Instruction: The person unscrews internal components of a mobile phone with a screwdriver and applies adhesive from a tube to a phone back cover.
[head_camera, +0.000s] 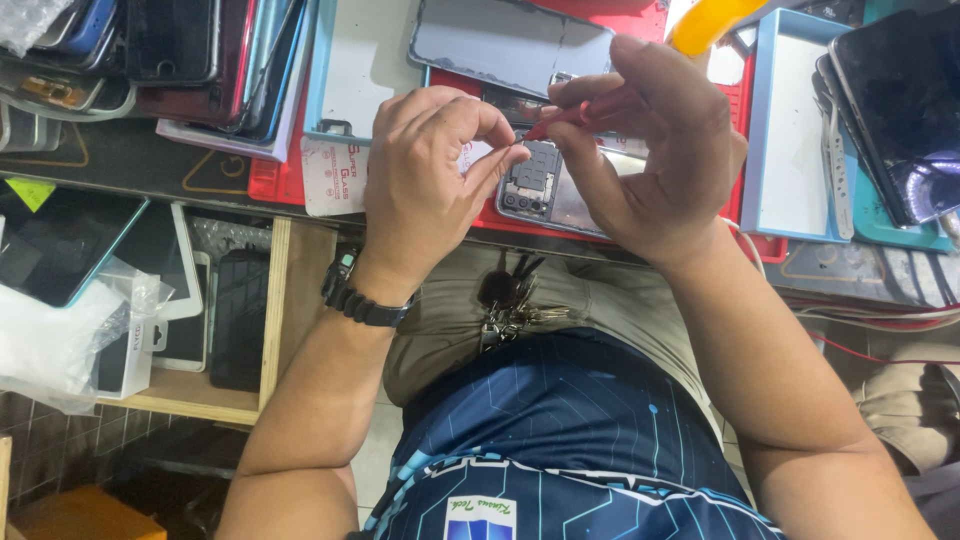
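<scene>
The right hand (655, 140) is pinching a thin red tool (570, 117) over the opened phone (545, 185), at twelve o'clock on the surface; left hand (425, 170) fingers are pinched together beside it. The phone looks fragile, best held by its edges.

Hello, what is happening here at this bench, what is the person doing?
A person works on an opened phone with its back cover off, lying on a red mat. The right hand holds a thin red tool with its tip over the phone's inner parts. The left hand, a dark watch on its wrist, pinches its fingertips beside the tool's tip; whether it holds a small part cannot be told. Other phones and light blue trays lie around.
</scene>
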